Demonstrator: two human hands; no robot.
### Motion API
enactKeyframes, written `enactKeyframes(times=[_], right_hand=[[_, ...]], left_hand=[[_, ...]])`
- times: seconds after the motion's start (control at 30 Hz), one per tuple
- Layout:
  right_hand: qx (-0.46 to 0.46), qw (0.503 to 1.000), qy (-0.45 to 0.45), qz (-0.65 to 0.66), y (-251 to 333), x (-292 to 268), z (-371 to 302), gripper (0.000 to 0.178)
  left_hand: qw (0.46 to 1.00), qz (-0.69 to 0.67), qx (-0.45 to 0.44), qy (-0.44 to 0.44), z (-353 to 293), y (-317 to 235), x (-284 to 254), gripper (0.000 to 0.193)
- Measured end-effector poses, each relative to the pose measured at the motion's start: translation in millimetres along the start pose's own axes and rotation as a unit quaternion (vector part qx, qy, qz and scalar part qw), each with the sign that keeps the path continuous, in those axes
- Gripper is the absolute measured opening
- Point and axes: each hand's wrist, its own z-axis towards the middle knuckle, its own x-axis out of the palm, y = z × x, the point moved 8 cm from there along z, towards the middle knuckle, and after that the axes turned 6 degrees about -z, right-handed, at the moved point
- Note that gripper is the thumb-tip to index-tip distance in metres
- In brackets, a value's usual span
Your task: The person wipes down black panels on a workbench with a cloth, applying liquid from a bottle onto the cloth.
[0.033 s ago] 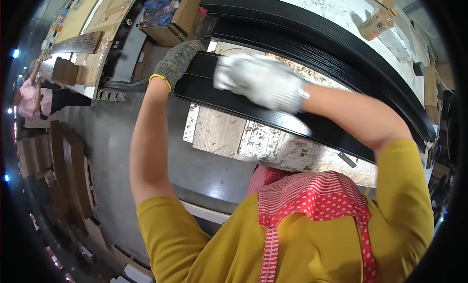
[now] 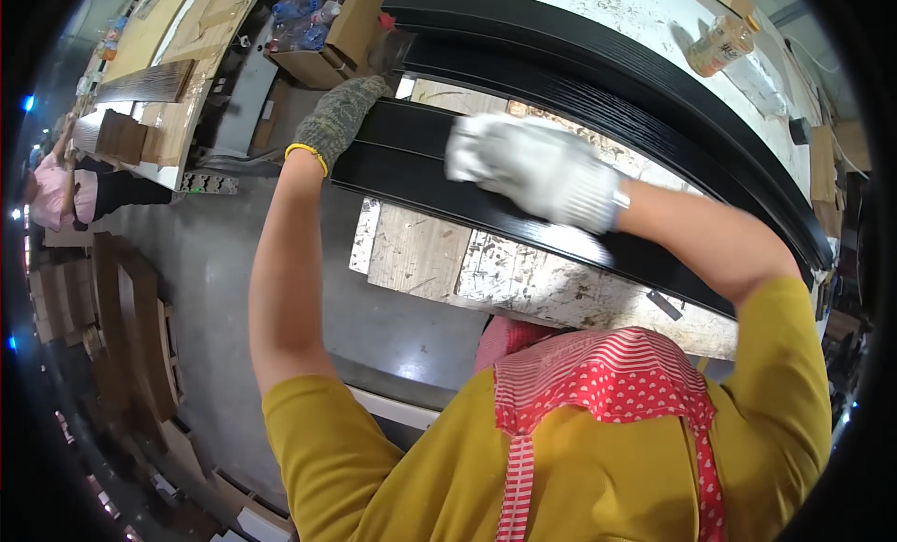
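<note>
My left hand [image 2: 338,121], in a grey-green knit glove with a yellow cuff, grips the left end of a long black plank [image 2: 402,178]. Its fingers fold over the plank's far edge and are partly hidden. On the plank's middle lies my right hand [image 2: 551,173], in a white knit glove slightly smeared by motion. Bunched under its fingers is what looks like a white cloth [image 2: 467,148], pressed to the black surface. Light glares off the plank beside this hand. Beyond it lie more long black planks [image 2: 561,65] with a grained surface.
Stained boards [image 2: 420,248] and a white worktop support the planks. A dark small tool [image 2: 665,306] lies at the near edge. At the far right stands a drink bottle [image 2: 722,47]. A cardboard box [image 2: 327,56] holds plastic bottles. Another person [image 2: 70,187] stands at the left.
My right hand has slid to the right along the black plank with the white cloth. My left hand stays at the plank's left end.
</note>
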Motion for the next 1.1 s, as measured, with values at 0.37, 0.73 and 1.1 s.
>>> enactKeyframes(times=[0.37, 0.73, 1.1], right_hand=[[0.096, 0.983, -0.149, -0.045, -11.7, -26.0, 4.6, 0.016], [0.458, 0.876, -0.151, 0.014, -85.1, -99.6, -381.2, 0.025], [0.315, 0.894, -0.296, -0.121, -79.5, -71.3, -375.9, 0.022]], left_hand=[[0.971, -0.204, -0.128, 0.003, 16.9, 54.7, 17.0, 0.045], [0.983, -0.164, -0.069, 0.048, 31.2, 45.6, 12.3, 0.041], [0.986, 0.112, -0.124, 0.019, 1.7, 103.7, 12.8, 0.045]])
